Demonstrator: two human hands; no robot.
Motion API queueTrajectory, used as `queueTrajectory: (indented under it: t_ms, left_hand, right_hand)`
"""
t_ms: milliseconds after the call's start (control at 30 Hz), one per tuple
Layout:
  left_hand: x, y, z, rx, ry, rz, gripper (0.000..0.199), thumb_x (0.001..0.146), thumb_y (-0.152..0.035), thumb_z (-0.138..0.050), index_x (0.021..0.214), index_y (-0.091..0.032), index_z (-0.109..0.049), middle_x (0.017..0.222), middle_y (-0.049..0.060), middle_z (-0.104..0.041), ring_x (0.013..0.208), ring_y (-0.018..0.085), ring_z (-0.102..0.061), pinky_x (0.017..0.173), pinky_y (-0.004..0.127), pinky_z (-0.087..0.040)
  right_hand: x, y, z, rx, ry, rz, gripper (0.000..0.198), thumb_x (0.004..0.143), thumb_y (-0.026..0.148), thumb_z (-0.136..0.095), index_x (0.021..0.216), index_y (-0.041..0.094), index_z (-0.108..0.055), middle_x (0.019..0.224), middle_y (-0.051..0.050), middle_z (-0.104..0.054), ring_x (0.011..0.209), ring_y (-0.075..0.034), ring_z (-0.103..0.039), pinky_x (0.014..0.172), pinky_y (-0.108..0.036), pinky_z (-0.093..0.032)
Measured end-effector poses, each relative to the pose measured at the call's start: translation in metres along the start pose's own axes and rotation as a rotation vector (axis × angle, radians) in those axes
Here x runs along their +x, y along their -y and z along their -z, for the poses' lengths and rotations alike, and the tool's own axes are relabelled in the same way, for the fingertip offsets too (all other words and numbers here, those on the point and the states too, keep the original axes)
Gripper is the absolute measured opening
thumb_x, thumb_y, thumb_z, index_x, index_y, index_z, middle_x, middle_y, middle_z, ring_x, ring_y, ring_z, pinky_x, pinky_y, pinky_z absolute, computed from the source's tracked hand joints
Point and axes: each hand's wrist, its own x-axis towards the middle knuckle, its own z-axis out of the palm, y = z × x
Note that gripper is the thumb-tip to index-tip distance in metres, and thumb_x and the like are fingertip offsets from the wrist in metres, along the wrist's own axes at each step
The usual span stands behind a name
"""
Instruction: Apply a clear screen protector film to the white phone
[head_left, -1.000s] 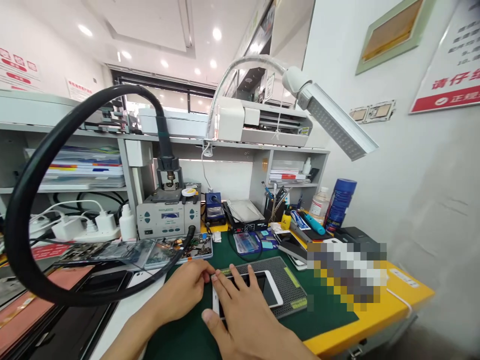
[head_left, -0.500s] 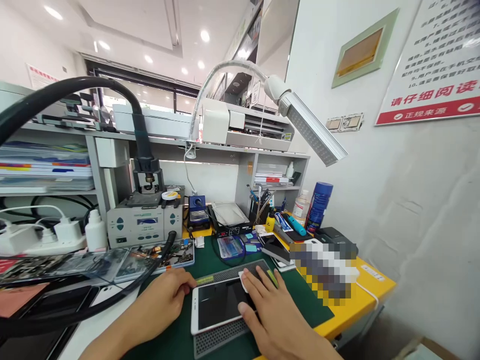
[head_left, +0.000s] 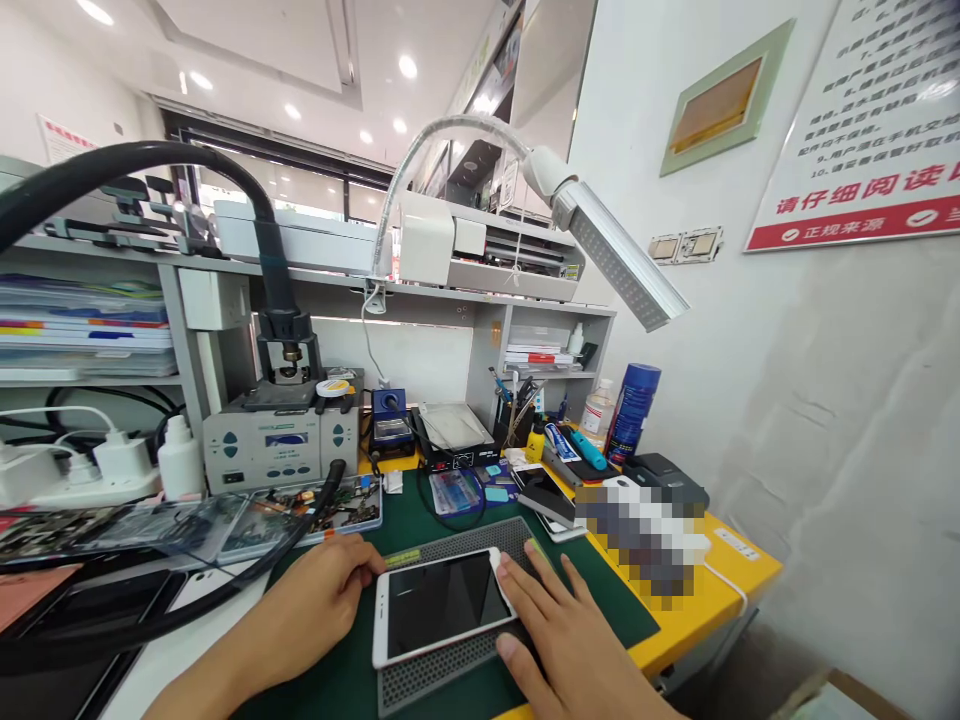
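A white-framed tablet (head_left: 442,600) with a dark screen lies at a slight slant on a grey perforated mat (head_left: 450,672). My left hand (head_left: 319,600) is curled, its thumb and index finger closed at the tablet's upper left corner. At the tablet's right end is my right hand (head_left: 559,625), palm down with long, slightly spread fingers. Beneath its fingertips a small white wipe (head_left: 498,562) shows at the upper right corner; most of it is hidden. The fingers press it against that edge.
A black hose (head_left: 259,575) curves past my left forearm, near a parts tray (head_left: 352,505). Behind stand a grey hot-air station (head_left: 262,445) and a soldering stand (head_left: 391,425). Phones (head_left: 551,495) and a blue can (head_left: 634,410) are at the right. A lamp (head_left: 622,260) hangs above.
My right hand has slid right with the wipe, from over the screen to the tablet's right end, uncovering more of the screen. My left hand keeps its place at the corner.
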Motion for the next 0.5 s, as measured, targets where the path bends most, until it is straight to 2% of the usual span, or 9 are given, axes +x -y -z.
queueTrajectory:
  t_ms: [200,300,500]
  left_hand:
    - [0.000,-0.001,0.001,-0.014,-0.023,-0.017,0.035,0.083,-0.009,-0.039,0.095,-0.023,-0.070,0.101,0.005,-0.069,0.097,0.022,-0.062,0.085,0.031,-0.046]
    - [-0.001,-0.001,0.001,-0.018,-0.026,-0.037,0.036,0.082,-0.008,-0.040,0.095,-0.022,-0.070,0.100,0.005,-0.069,0.096,0.022,-0.063,0.084,0.031,-0.046]
    - [-0.003,-0.002,0.002,-0.021,-0.018,-0.057,0.035,0.081,-0.008,-0.042,0.094,-0.022,-0.071,0.099,0.005,-0.070,0.094,0.022,-0.062,0.081,0.031,-0.047]
  right_hand:
    - [-0.015,-0.011,-0.018,-0.106,-0.025,0.076,0.058,0.103,0.051,-0.031,0.157,0.031,-0.016,0.161,0.001,-0.023,0.149,-0.038,-0.019,0.114,-0.070,-0.027]
    - [-0.015,-0.014,-0.025,-0.189,-0.060,0.115,0.059,0.103,0.050,-0.035,0.156,0.032,-0.019,0.159,-0.001,-0.027,0.145,-0.042,-0.027,0.109,-0.072,-0.034]
    - [-0.003,-0.001,-0.039,-0.268,-0.120,0.280,0.059,0.102,0.049,-0.039,0.156,0.033,-0.023,0.155,-0.002,-0.035,0.138,-0.045,-0.041,0.102,-0.072,-0.041]
